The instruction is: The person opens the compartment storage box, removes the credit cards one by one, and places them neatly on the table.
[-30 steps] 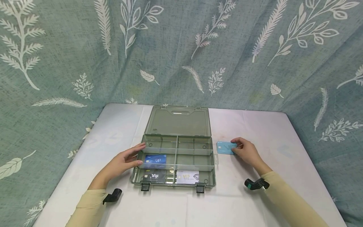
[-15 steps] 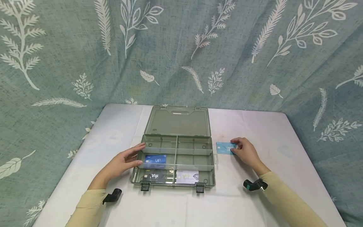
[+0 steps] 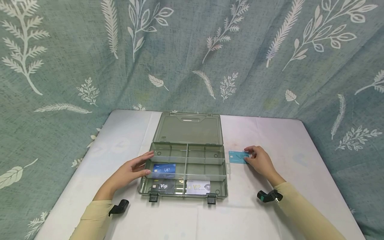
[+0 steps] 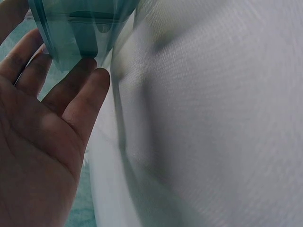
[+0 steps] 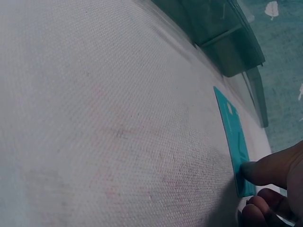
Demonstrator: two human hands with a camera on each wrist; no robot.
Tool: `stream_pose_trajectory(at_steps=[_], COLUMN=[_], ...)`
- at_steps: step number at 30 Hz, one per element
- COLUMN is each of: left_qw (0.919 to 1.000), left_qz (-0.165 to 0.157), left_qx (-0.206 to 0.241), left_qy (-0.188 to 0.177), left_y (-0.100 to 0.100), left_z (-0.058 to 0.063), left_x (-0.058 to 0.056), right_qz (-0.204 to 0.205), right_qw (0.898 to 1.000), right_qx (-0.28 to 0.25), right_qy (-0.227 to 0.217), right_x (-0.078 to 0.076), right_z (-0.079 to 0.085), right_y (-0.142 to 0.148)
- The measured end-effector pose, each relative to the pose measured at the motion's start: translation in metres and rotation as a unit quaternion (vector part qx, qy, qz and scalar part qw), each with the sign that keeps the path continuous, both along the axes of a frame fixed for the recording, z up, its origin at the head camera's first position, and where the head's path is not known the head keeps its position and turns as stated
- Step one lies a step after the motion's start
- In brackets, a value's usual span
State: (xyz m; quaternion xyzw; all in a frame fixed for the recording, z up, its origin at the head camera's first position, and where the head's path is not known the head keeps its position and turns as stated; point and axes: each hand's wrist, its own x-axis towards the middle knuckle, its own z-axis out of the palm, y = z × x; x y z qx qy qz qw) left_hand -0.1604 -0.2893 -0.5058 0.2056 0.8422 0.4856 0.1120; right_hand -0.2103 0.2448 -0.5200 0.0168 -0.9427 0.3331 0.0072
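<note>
A light blue VIP card [image 3: 237, 157] is just right of the compartment box [image 3: 225, 185], at or just above the tabletop. My right hand [image 3: 262, 162] pinches its right end; in the right wrist view the thumb [image 5: 258, 171] lies across the card [image 5: 232, 132], the other fingers curled beside its edge. With fingers spread and relaxed, my left hand [image 3: 127, 173] touches the box's left wall, seen close in the left wrist view [image 4: 80, 28]. Inside the box lie a blue VIP card [image 3: 164, 168], a black one [image 3: 163, 186] and a white one [image 3: 198, 187], each in its own compartment.
The box's lid [image 3: 189, 128] is folded back flat toward the curtain [image 3: 180, 66]. Two dark latches [image 3: 153, 198] stick out from its front edge. Around it spreads the white tabletop [image 3: 168, 223]. Black wrist cameras [image 3: 120, 207] sit below both hands.
The right hand and the light blue card have shifted only very slightly; the glare on the card has changed. My left hand and the box have stayed in place.
</note>
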Motion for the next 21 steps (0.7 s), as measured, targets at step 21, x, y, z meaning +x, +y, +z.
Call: stream_pose_trajectory(at_steps=[21], left_qw=[0.9999], left_qz=[-0.006], left_qx=[-0.001], left_qy=[0.011], left_y=[-0.0012], left_z=[-0.0024], left_x=[-0.0014], right_qz=[-0.014], right_qw=[0.999], right_qx=[-0.032], right_qy=[-0.022], right_x=[0.0082], right_z=[0.0061], right_y=[0.0017])
